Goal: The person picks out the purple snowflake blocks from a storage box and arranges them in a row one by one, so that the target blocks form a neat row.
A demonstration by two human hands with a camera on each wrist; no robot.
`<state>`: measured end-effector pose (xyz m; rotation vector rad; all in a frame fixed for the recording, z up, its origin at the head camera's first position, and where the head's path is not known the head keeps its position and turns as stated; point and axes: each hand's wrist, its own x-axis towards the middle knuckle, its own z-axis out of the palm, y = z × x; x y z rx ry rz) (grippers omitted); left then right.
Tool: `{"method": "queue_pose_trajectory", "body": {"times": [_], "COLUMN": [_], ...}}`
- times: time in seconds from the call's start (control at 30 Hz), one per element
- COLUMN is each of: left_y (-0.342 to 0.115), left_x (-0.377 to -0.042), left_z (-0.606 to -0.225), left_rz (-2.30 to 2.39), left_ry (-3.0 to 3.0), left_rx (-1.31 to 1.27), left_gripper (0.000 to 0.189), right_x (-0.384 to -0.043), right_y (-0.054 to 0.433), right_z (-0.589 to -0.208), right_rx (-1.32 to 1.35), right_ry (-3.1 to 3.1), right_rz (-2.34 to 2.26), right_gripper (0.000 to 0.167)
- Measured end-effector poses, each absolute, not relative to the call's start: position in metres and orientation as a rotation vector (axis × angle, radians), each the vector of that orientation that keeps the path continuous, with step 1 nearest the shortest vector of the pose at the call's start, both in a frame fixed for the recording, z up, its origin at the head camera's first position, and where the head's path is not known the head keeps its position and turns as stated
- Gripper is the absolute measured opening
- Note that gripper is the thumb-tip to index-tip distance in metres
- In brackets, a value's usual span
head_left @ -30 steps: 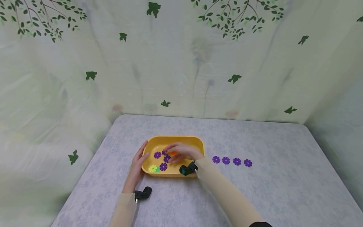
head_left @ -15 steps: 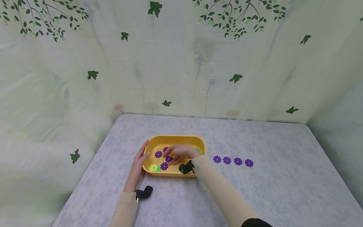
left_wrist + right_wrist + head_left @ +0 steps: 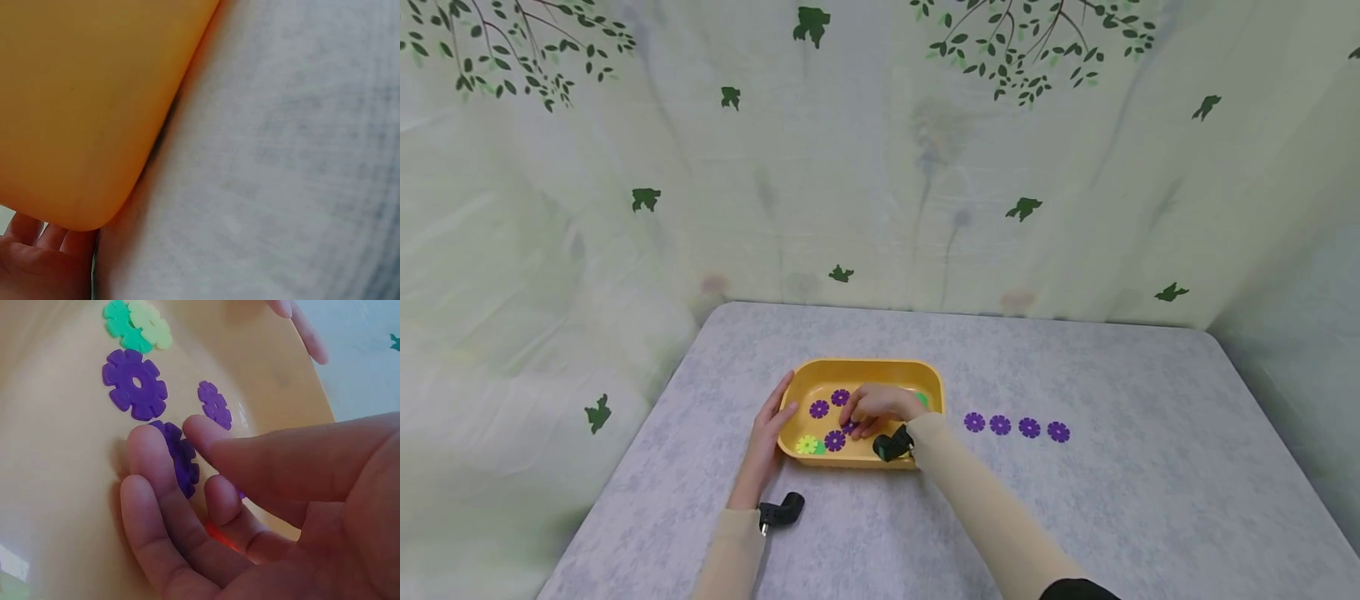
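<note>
In the head view, my left hand grips the left end of a yellow tray, thumb over the rim and fingers along the outside. The left wrist view has those fingers behind the tray's corner. Inside the tray, my right hand pinches a purple flower-shaped plastic disc between thumb and fingers, the disc standing tilted. Close by lie more purple discs, one of them partly behind the thumb. A green disc and a pale yellow disc overlap. Something red shows between the fingers.
Several purple discs lie in a row on the grey table to the right of the tray. Another green piece shows at the tray's right end. A leaf-printed curtain hangs behind the table.
My right fingers have drawn together around a purple disc, uncovering another one near the tray's back. The orange piece seen earlier is now hidden in the head view. My left hand keeps its hold.
</note>
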<state>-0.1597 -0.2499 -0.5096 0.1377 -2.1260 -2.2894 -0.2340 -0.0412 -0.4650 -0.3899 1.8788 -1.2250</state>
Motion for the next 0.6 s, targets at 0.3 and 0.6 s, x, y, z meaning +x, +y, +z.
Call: {"method": "queue_pose_trajectory", "body": {"times": [0.3,0.6], "left_y": [-0.2501,-0.2489], "left_x": [-0.158,-0.1583], "left_z": [-0.5049,-0.5071], "left_rz": [-2.313,-2.283], "left_ry": [-2.124,-2.122], "left_rx": [0.159,0.147], "left_gripper": [0.051,0.052], "right_x": [-0.2362,-0.235], "right_y": [-0.0387,-0.0399], "right_z": [-0.4634,-0.4656], "right_rx": [-0.453,-0.525], "right_ry": [1.865,1.939], "right_rz": [-1.211,-1.138], "right_gripper": [0.03,0.023]}}
